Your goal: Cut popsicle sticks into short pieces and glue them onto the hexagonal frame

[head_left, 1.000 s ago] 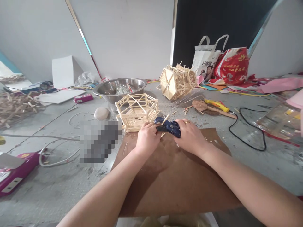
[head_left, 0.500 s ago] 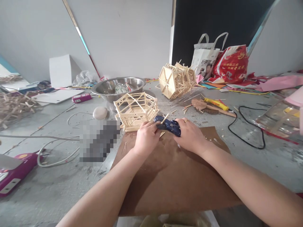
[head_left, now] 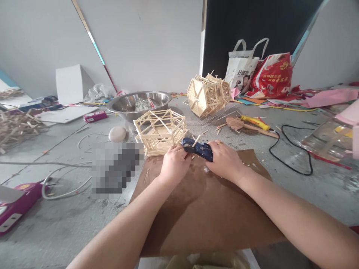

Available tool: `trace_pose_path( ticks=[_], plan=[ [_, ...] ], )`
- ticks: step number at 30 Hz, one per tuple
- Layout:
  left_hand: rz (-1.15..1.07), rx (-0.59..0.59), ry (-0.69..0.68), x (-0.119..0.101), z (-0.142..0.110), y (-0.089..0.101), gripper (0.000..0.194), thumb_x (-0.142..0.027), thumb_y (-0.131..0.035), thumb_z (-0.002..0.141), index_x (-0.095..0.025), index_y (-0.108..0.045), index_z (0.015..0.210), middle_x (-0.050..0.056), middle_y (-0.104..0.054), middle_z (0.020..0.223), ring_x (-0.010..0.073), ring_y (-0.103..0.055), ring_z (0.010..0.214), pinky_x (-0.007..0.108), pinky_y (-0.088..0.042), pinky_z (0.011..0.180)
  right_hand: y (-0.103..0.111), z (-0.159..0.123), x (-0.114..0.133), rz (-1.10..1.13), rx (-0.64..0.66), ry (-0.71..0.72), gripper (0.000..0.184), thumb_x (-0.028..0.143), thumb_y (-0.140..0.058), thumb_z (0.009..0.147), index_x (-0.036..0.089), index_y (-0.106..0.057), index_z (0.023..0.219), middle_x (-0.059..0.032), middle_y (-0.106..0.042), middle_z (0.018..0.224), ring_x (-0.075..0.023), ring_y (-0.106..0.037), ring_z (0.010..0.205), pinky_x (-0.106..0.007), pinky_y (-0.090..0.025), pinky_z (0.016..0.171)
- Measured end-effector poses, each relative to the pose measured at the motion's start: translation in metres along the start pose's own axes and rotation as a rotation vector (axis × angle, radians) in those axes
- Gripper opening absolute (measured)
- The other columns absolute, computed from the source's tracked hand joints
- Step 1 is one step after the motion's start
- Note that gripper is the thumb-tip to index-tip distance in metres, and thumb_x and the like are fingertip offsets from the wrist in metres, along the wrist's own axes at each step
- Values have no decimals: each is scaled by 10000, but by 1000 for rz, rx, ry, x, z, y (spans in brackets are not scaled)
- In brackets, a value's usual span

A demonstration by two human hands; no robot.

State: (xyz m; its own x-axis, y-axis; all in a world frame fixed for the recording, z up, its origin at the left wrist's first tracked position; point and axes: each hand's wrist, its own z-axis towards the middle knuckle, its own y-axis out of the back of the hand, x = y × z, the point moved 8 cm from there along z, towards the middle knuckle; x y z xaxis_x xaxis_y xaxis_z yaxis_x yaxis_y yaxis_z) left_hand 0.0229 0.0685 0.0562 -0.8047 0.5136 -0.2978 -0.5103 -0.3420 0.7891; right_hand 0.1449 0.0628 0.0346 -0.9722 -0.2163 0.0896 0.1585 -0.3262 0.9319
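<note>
My right hand (head_left: 224,160) is wrapped round a dark blue hand cutter (head_left: 203,150), whose head points left toward my other hand. A thin pale wooden stick (head_left: 197,140) rises at a slant from the cutter's jaws. My left hand (head_left: 175,160) is closed right beside the jaws, its fingers pinching the stick's lower part, which they mostly hide. Just behind my left hand stands an open hexagonal frame of glued sticks (head_left: 161,129). Both hands are above a brown board (head_left: 210,213).
A fuller stick model (head_left: 209,95) lies tilted farther back. Behind the frame is a steel bowl (head_left: 123,106). A yellow-handled tool (head_left: 255,122) with a black cord (head_left: 291,172) lies right. Purple power strips (head_left: 21,209) and white cables are left, beside a stick pile (head_left: 19,129).
The view shifts slightly. The stick tilts a little in the cutter, and less of a pale piece shows below the jaws. Both hands keep their holds in nearly the same place.
</note>
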Motion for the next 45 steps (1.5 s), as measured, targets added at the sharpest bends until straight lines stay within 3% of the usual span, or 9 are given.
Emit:
trace_pose_path(
  ticks=[5,10,14,17,23,30,45],
  plan=[
    [-37,86,63,6,1,-7,180,-168,-459,695,-159,-592,573,11,-607,613,103,-527,608,195,-368,570,-4,-1,-2,-32,170,-64,291,357,-425,702,165,-458,918,-86,-563,868,-210,-545,764,-279,-356,604],
    [-54,250,97,2,-3,-22,200,-193,-443,701,-159,-597,577,15,-606,614,102,-526,587,190,-351,536,-2,-10,-8,11,400,-42,615,646,-184,722,144,-487,905,-127,-595,816,-252,-563,780,-307,-368,609],
    [6,368,67,-11,-11,-38,216,-206,-425,710,-163,-604,597,25,-598,586,122,-535,577,210,-352,541,-5,-25,-21,49,556,-94,782,669,15,697,143,-552,811,-152,-603,838,-254,-570,780,-316,-377,612],
    [43,427,11,-23,-17,-49,253,-224,-383,736,-168,-612,646,39,-611,619,133,-543,592,223,-355,548,-12,-36,-32,73,653,-178,832,696,43,664,159,-583,776,-143,-614,834,-251,-579,759,-323,-384,606],
    [126,499,-30,-28,-22,-62,264,-228,-340,749,-174,-597,715,54,-627,707,160,-563,653,246,-370,560,-24,-46,-37,166,870,-314,895,722,37,639,108,-608,740,-93,-576,477,-191,-572,492,-297,-401,582],
    [187,518,-21,-24,-22,-64,279,-256,-328,765,-164,-591,775,74,-620,759,177,-569,709,262,-400,602,-26,-35,-35,204,886,-337,816,714,-39,667,124,-598,602,-94,-586,485,-186,-574,508,-290,-405,600],
    [215,513,-10,-25,-22,-61,254,-260,-345,762,-167,-582,763,68,-617,745,181,-572,702,266,-407,592,-30,-35,-35,224,890,-339,841,725,-30,654,106,-599,636,-106,-590,493,-193,-579,498,-299,-416,598]
  ],
)
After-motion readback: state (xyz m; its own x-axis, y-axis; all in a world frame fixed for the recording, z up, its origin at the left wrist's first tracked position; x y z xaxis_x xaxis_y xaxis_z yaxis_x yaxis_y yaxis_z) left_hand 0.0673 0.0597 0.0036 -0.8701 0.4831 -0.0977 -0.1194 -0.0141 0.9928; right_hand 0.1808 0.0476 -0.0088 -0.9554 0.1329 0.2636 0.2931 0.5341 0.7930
